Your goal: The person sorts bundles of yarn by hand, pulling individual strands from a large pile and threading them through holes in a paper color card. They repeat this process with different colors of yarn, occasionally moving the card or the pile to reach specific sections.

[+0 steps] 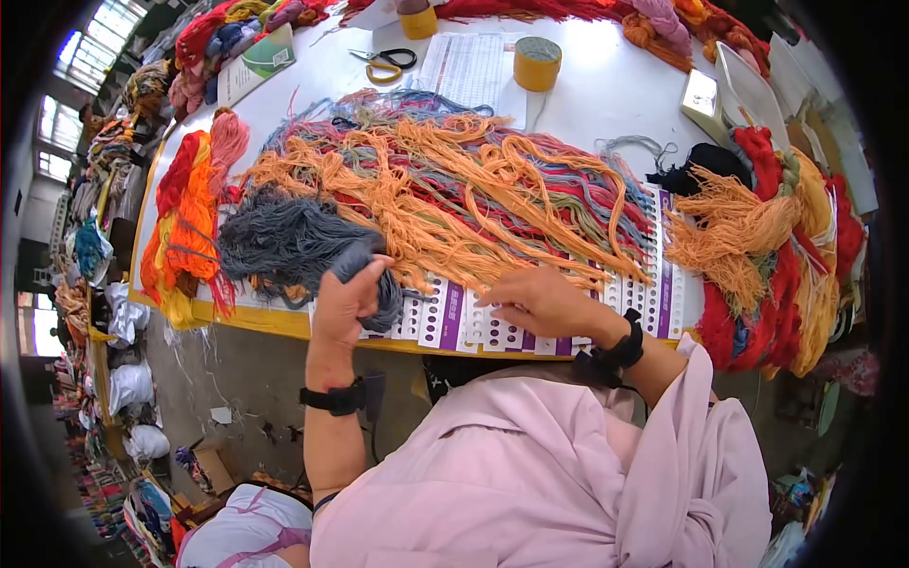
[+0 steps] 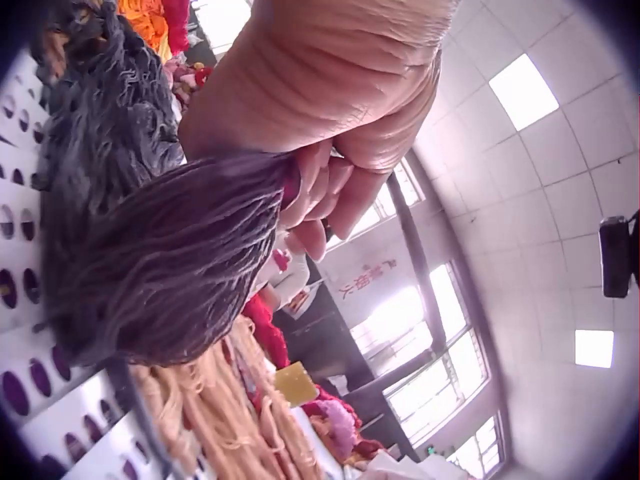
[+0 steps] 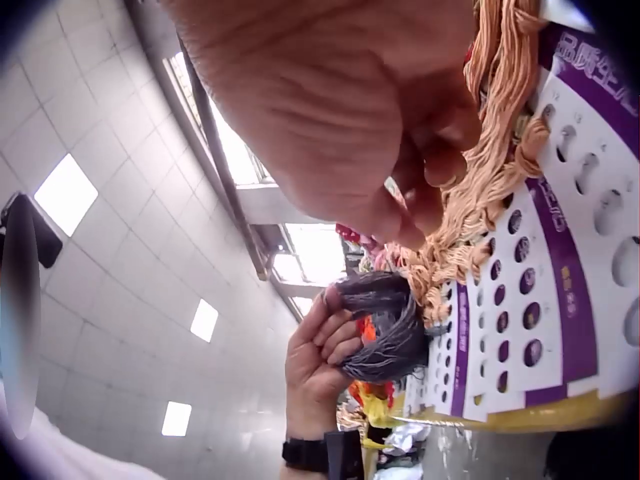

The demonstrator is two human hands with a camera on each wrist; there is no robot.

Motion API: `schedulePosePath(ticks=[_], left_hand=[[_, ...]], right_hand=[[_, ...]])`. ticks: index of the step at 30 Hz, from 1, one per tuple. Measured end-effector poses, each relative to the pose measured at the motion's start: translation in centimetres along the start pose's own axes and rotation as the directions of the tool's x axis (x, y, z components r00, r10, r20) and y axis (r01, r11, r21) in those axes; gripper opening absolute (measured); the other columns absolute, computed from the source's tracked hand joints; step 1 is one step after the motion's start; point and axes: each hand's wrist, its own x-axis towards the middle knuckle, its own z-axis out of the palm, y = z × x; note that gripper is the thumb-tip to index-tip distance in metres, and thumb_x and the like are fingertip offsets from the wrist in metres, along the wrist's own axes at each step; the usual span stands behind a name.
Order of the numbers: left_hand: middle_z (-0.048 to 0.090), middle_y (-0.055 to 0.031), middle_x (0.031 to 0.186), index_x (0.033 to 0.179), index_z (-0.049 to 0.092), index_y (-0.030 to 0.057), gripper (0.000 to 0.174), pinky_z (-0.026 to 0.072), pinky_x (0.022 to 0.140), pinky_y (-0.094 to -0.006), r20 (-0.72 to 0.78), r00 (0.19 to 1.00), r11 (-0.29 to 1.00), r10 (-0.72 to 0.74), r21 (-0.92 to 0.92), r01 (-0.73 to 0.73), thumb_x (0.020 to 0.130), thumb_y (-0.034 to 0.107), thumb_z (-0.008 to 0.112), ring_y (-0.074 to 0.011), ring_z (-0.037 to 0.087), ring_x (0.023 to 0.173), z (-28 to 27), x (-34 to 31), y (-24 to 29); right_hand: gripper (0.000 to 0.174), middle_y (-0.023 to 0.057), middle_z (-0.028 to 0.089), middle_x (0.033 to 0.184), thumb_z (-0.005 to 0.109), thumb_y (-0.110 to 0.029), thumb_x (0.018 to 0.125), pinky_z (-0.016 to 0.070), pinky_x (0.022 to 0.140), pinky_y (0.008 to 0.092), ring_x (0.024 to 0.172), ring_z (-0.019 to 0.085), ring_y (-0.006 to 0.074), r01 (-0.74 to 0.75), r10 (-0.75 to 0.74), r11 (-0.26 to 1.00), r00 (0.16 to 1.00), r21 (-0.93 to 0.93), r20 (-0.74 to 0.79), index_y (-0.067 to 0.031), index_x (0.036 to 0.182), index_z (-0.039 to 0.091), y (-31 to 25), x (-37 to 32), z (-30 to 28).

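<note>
The left hand (image 1: pixel 346 298) grips a bunch of dark grey yarn (image 1: pixel 383 298), which loops down from the curled fingers over the table's front edge. In the left wrist view the same yarn (image 2: pixel 180 260) fans out from the fist (image 2: pixel 320 130). More grey yarn (image 1: pixel 284 237) lies in a heap just behind that hand. The right hand (image 1: pixel 544 301) is over the punched white and purple cards (image 1: pixel 454 317), beside the ends of the orange strands (image 1: pixel 454 246). Its fingers are loosely bent, pointing left; no held thing shows in the right wrist view, where the hand (image 3: pixel 350 120) is large.
Red, yellow and orange yarn (image 1: pixel 185 227) lies at the left edge of the table. A thick bundle of mixed yarn (image 1: pixel 776 246) hangs over the right edge. Scissors (image 1: pixel 383 64), a tape roll (image 1: pixel 537 64) and printed sheets (image 1: pixel 461 68) are at the back.
</note>
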Motion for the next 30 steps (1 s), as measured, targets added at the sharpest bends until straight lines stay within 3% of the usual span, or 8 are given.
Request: schedulePosePath(ticks=[2, 5, 12, 20, 30], left_hand=[[0.036, 0.0096, 0.056, 0.099, 0.066, 0.0011, 0.016, 0.0206, 0.04, -0.0189, 0.03, 0.998, 0.998, -0.061, -0.018, 0.062, 0.088, 0.013, 0.067, -0.0004, 0.026, 0.044, -0.3, 0.6, -2.1], [0.034, 0.0101, 0.054, 0.095, 0.067, 0.001, 0.015, 0.0206, 0.039, -0.0186, -0.005, 0.996, 0.995, -0.088, -0.04, 0.088, 0.088, 0.014, 0.067, -0.0005, 0.026, 0.043, -0.6, 1.1, -3.5], [0.035, 0.0106, 0.054, 0.094, 0.068, -0.0005, 0.016, 0.0206, 0.039, -0.0184, -0.01, 0.996, 0.99, -0.092, -0.109, 0.09, 0.087, 0.014, 0.068, -0.0006, 0.026, 0.042, -0.7, 1.2, -3.8], [0.032, 0.0104, 0.053, 0.094, 0.067, 0.0002, 0.015, 0.0214, 0.038, -0.0175, -0.038, 0.996, 0.994, -0.081, -0.077, 0.078, 0.089, 0.014, 0.067, -0.0004, 0.027, 0.042, -0.6, 1.0, -3.9], [0.034, 0.0103, 0.054, 0.095, 0.067, -0.0016, 0.017, 0.0207, 0.039, -0.0182, -0.037, 0.997, 0.993, -0.065, -0.106, 0.061, 0.088, 0.014, 0.068, 0.0, 0.026, 0.043, -0.6, 1.0, -3.9]], right_hand=[[0.016, 0.0079, 0.062, 0.08, 0.064, -0.015, 0.083, 0.0479, 0.069, 0.0406, 0.079, 0.062, 0.0285, 0.027, -0.02, 0.993, 0.998, -0.117, 0.058, -0.0123, 0.098, 0.069, -0.1, -0.2, 0.6], [0.019, 0.007, 0.061, 0.08, 0.064, -0.012, 0.082, 0.0459, 0.071, 0.041, 0.08, 0.06, 0.027, -0.026, 0.033, 0.995, 0.997, -0.099, 0.068, -0.0125, 0.1, 0.069, -0.3, -0.1, 0.7], [0.018, 0.0074, 0.058, 0.079, 0.068, -0.016, 0.078, 0.0453, 0.068, 0.0407, 0.078, 0.059, 0.0281, 0.008, -0.008, 0.991, 1.0, -0.133, 0.0, -0.0111, 0.095, 0.065, -0.3, -0.3, 1.1], [0.038, 0.0097, 0.052, 0.08, 0.079, -0.026, 0.065, 0.0447, 0.065, 0.0388, 0.077, 0.056, 0.0276, 0.076, -0.092, 0.951, 0.995, -0.3, -0.041, -0.0045, 0.083, 0.054, -3.5, -1.1, 3.6], [0.025, 0.0144, 0.054, 0.082, 0.072, -0.015, 0.074, 0.0482, 0.068, 0.0395, 0.079, 0.058, 0.0307, -0.065, 0.044, 0.953, 0.996, -0.295, -0.077, -0.0009, 0.083, 0.054, -3.5, -1.1, 6.1]])
